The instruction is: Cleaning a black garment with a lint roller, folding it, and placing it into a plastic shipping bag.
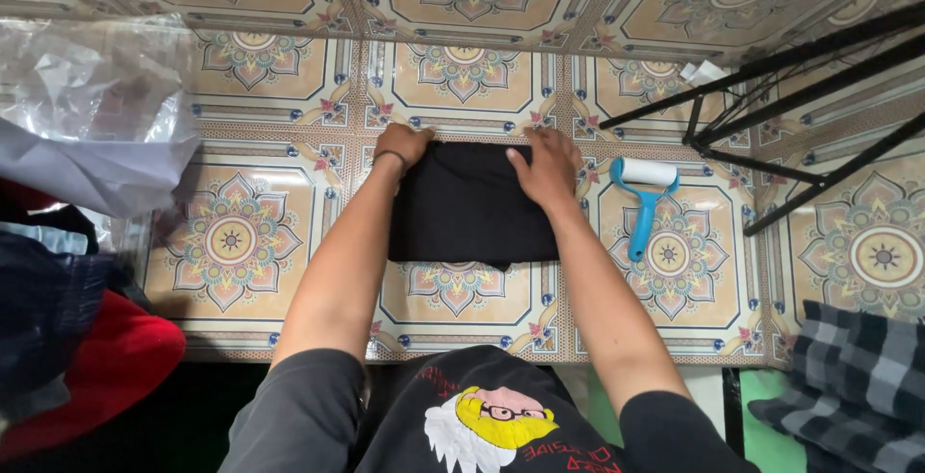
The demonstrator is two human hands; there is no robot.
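Patterned table, folded black garment, neat rectangle

folded garment: matt black cloth | tabletop: glossy patterned | lint roller: blue plastic

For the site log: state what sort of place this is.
Probably a home or small workshop table where clothes are folded and packed: a folded black garment under both hands, a blue lint roller beside it, clear plastic bags and more clothes at the left.
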